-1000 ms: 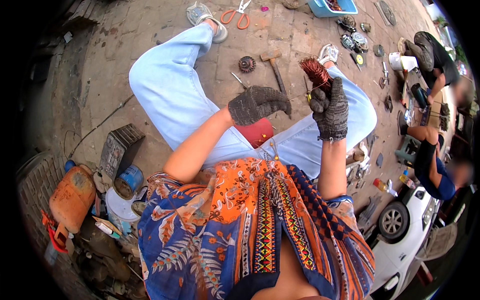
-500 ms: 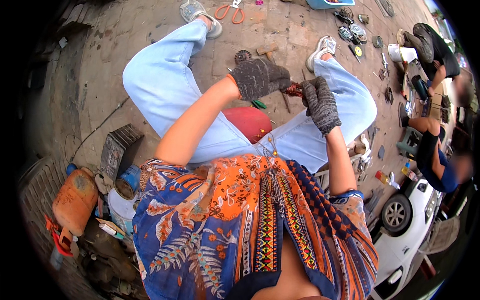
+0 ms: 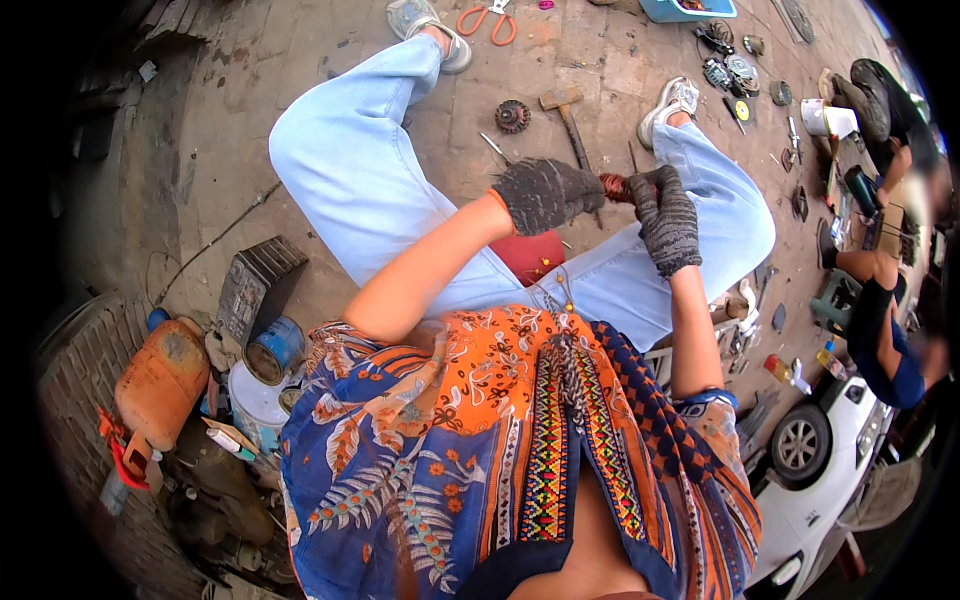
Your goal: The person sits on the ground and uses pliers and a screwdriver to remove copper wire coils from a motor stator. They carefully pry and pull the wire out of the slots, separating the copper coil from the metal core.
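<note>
Both my hands wear dark grey knit gloves and meet above the gap between my knees. A bundle of reddish-brown copper wire [image 3: 615, 187] spans between them. My left hand [image 3: 548, 195] is closed on the bundle's left end, its fingers pointing right. My right hand [image 3: 668, 222] grips the other end, fingers bent around it. The gloves hide much of the wire. Just beyond lie a hammer [image 3: 570, 122] with a wooden handle, a round motor rotor [image 3: 513, 116] and a thin metal rod [image 3: 493, 147]. Under my forearm a red rounded object [image 3: 530, 256] shows between my thighs.
Orange-handled shears [image 3: 487, 24] and a blue basin [image 3: 690, 9] lie far off on the paving. Several motor parts [image 3: 740, 72] sit past my right shoe. An orange tank [image 3: 163, 378] and paint cans [image 3: 272, 350] stand at left. Two people and a white car [image 3: 815, 480] are at right.
The view has shifted, so the scene sits further right. My hands have drawn nearer to me, uncovering more of the hammer and rotor. A small green item on the ground is now covered.
</note>
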### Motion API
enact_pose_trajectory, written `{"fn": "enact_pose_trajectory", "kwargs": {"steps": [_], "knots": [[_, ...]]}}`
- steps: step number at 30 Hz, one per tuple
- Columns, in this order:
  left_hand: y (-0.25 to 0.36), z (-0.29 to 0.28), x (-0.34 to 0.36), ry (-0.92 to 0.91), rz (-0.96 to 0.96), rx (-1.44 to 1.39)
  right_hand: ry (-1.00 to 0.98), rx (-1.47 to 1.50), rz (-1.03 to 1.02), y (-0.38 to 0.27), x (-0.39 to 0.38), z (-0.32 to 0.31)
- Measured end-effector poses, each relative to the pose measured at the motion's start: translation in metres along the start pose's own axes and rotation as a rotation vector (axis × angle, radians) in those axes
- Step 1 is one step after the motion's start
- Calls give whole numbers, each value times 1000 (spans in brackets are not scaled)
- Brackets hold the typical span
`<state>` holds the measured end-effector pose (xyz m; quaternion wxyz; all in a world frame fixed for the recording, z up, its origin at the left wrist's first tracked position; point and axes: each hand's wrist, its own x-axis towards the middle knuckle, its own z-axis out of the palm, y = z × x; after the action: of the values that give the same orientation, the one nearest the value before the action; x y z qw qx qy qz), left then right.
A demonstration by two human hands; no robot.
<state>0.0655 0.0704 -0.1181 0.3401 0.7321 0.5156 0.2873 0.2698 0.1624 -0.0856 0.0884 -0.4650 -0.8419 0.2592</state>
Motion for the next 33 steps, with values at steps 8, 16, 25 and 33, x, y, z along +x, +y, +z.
{"fn": "enact_pose_trajectory", "kwargs": {"steps": [8, 16, 25, 33], "knots": [[-61, 13, -5, 30, 194, -65, -615, 969, 452, -34, -8, -29], [-35, 50, 24, 152, -157, 85, -144, 1122, 342, 24, 41, 41], [-95, 26, 51, -32, -88, 428, -698, 22, 114, 13, 58, 26], [-94, 45, 65, 257, -316, -221, 219, 860, 538, 39, 80, 77]]}}
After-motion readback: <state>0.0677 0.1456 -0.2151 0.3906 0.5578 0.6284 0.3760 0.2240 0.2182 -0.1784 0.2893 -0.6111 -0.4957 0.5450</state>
